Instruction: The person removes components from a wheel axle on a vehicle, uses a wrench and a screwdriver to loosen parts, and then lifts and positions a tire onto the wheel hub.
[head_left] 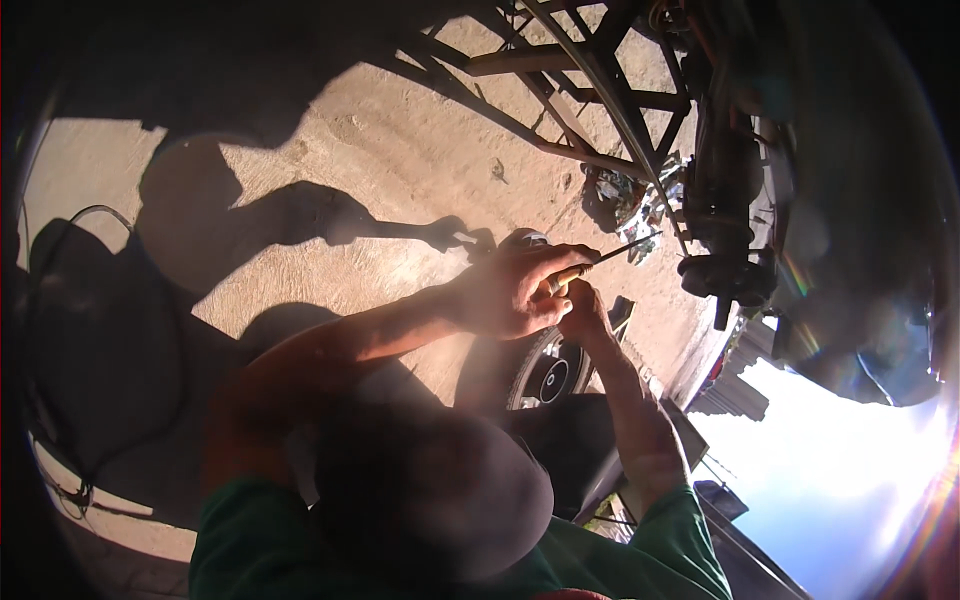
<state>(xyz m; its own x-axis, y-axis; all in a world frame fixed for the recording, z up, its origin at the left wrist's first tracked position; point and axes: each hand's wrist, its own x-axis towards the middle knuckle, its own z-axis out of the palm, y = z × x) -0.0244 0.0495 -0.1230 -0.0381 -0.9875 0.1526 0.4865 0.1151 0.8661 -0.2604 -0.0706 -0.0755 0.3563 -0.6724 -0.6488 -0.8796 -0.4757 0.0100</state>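
Glare and shadow blur much, and my right hand point(583, 312) sits half hidden behind my left hand point(515, 290), its grip unclear. My left fist is clamped on the screwdriver point(610, 254); its thin shaft points up-right toward the dark hub point(728, 265).

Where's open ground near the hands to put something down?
Bare sunlit dirt lies left of the hands, between the metal frame and the dark shadows. It is crowded right of them: both hands grip a thin tool by the wheel hub, with shiny scraps close behind.
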